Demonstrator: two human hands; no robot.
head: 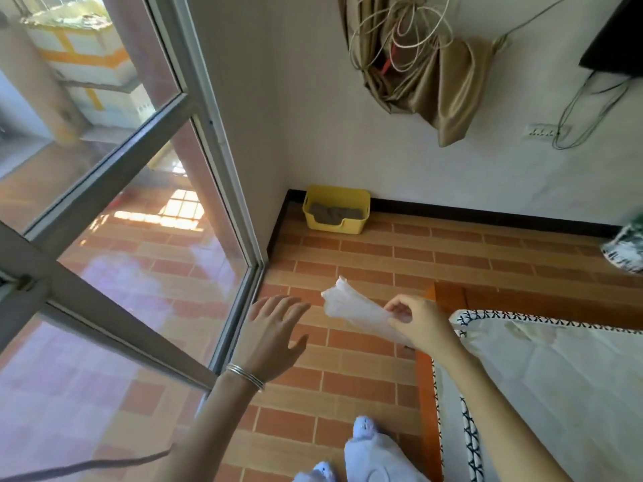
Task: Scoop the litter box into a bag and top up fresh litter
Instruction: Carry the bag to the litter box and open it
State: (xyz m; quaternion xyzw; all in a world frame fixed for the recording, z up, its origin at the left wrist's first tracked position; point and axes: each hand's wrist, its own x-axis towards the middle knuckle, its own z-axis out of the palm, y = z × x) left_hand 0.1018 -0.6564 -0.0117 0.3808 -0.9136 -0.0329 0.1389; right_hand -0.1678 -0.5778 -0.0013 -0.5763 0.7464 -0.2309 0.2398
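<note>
We see the litter box (335,210), a yellow tub with grey litter (334,215) in it, sitting on the floor in the far corner of the room, its back against the black skirting (487,214) and its left end close to the corner by the glass door (139,210). It lies well apart from both our hands, ahead of them and slightly to the left of the right one.

Our right hand (419,325) pinches a crumpled translucent white bag (355,309) between thumb and curled fingers; the bag sticks out up and to the left from the grip, its free end pointing roughly toward the box. Our left hand (271,333) hangs in the air just left of the bag with fingers spread and straight, holding nothing, close to the bag's end but not touching it. A silver bangle (245,376) circles that wrist.

Between the hands and the box we have a stretch of brick-patterned floor (348,259). The door frame bounds it on the left; on the right, an orange wooden bed edge (426,394) with a white patterned sheet (556,377) bounds it. Our pale slippers (363,426) show below. On the wall above hang a tan bundled cloth (442,85) and looped cables (400,33), and a wall socket (546,131) sits further right.
</note>
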